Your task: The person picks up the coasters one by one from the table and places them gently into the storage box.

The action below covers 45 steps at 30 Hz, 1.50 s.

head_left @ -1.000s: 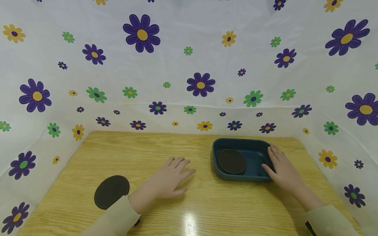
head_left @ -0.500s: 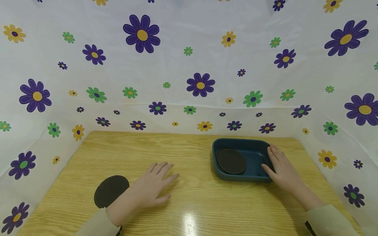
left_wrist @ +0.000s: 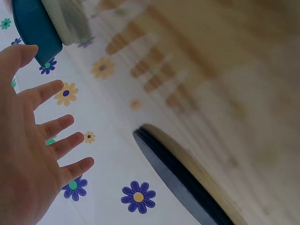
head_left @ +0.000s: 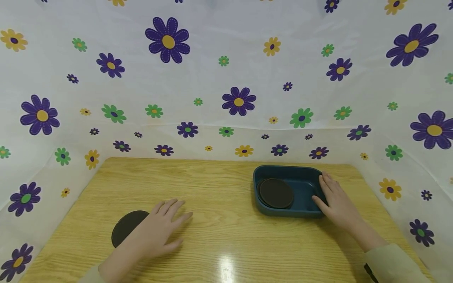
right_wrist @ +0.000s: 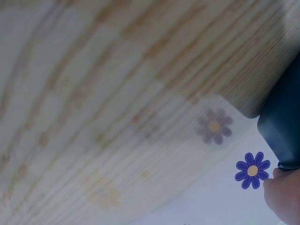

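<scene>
My left hand (head_left: 153, 234) hovers over the left part of the wooden table, fingers spread and holding nothing. Partly hidden behind its wrist lies a flat dark round disc (head_left: 127, 226); the left wrist view shows this disc (left_wrist: 183, 180) nearly edge-on, apart from the fingertips. At the right, a dark blue rectangular container (head_left: 288, 212) with rounded corners stands on the table. Inside its left end are dark round discs (head_left: 276, 193), at least two, overlapping. My right hand (head_left: 337, 206) rests on the container's right end, fingers fairly straight on the rim and thumb over the inside.
The wooden table (head_left: 198, 181) is enclosed behind and at both sides by a white flower-printed cloth (head_left: 198, 78). A bright light reflection lies on the table near the front middle.
My left hand has moved left and toward the front, away from the container, covering more of the loose disc. The right hand and container stay put; the head view shifts slightly.
</scene>
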Available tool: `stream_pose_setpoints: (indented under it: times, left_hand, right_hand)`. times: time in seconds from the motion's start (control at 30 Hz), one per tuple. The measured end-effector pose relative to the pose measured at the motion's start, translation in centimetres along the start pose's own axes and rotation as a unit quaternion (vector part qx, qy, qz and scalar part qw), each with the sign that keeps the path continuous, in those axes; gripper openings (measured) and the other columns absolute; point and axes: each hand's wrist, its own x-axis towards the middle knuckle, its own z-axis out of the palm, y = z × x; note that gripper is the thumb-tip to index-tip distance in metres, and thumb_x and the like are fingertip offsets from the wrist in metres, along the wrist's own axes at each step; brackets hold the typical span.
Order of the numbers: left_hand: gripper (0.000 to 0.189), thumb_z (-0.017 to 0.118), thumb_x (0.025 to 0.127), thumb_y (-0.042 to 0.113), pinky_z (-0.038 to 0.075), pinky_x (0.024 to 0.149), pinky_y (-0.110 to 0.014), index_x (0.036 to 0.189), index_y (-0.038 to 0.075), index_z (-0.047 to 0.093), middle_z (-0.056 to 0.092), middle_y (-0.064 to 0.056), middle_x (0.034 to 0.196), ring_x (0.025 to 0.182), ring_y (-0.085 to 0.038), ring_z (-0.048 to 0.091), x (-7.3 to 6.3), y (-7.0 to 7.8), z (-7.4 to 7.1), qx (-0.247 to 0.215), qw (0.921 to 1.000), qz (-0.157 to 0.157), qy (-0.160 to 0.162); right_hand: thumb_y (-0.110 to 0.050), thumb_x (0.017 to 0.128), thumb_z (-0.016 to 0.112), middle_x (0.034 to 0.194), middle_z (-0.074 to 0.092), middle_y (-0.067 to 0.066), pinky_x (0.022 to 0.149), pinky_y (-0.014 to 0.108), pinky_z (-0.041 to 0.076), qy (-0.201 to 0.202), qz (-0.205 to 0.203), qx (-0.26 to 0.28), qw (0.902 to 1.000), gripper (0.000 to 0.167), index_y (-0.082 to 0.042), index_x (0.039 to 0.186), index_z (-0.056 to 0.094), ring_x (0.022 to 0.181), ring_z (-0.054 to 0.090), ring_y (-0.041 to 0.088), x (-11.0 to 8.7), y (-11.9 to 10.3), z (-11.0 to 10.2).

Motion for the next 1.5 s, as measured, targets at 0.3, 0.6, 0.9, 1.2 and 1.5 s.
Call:
stream_pose_setpoints:
  times: [0.3,0.6,0.9,1.2,1.5]
  left_hand:
    - [0.063,0.07,0.097,0.046,0.046,0.112,-0.064,0.153,0.021,0.056,0.048,-0.019,0.16,0.144,-0.044,0.05,-2.3,-1.1,-0.2,-0.024,0.9996,-0.016,-0.004]
    - [0.067,0.078,0.089,0.047,0.048,0.105,-0.061,0.148,0.022,0.061,0.055,-0.018,0.154,0.137,-0.04,0.056,-4.6,-2.8,0.8,0.0,0.9991,-0.004,0.042]
    - [0.071,0.079,0.088,0.052,0.046,0.105,-0.065,0.151,0.025,0.06,0.053,-0.02,0.155,0.136,-0.043,0.054,-6.5,-4.3,1.3,-0.008,0.9988,-0.035,0.034]
    - [0.075,0.076,0.09,0.059,0.047,0.102,-0.07,0.156,0.031,0.054,0.049,-0.016,0.158,0.14,-0.045,0.051,-7.4,-5.0,1.6,-0.035,0.997,-0.069,-0.006]
    - [0.076,0.075,0.09,0.06,0.052,0.091,-0.073,0.158,0.038,0.05,0.05,-0.017,0.157,0.136,-0.05,0.054,-7.6,-5.5,1.6,-0.058,0.9932,-0.096,-0.031]
  right_hand:
    - [-0.034,0.108,0.058,0.169,0.022,0.037,0.136,0.046,0.0,-0.001,0.0,-0.001,1.0,0.08,0.018,0.159,0.026,0.16,0.02,0.052,0.0,0.1,-0.1]
    - [-0.036,0.109,0.056,0.169,0.021,0.037,0.136,0.043,-0.003,0.004,-0.007,-0.002,1.0,0.08,0.018,0.16,0.025,0.16,0.019,0.051,0.0,0.4,0.2]
    - [-0.036,0.11,0.055,0.169,0.021,0.038,0.135,0.041,-0.004,0.003,-0.007,0.0,1.0,0.08,0.018,0.16,0.024,0.16,0.02,0.052,0.0,0.4,0.2]
    - [-0.035,0.11,0.056,0.168,0.023,0.039,0.135,0.037,-0.006,0.015,-0.013,-0.002,0.9998,0.079,0.018,0.159,0.026,0.16,0.02,0.052,-0.1,0.5,0.3]
    - [-0.036,0.11,0.055,0.168,0.023,0.039,0.135,0.038,-0.006,0.012,-0.012,-0.003,0.9999,0.079,0.018,0.159,0.027,0.16,0.02,0.051,-0.1,0.4,0.3]
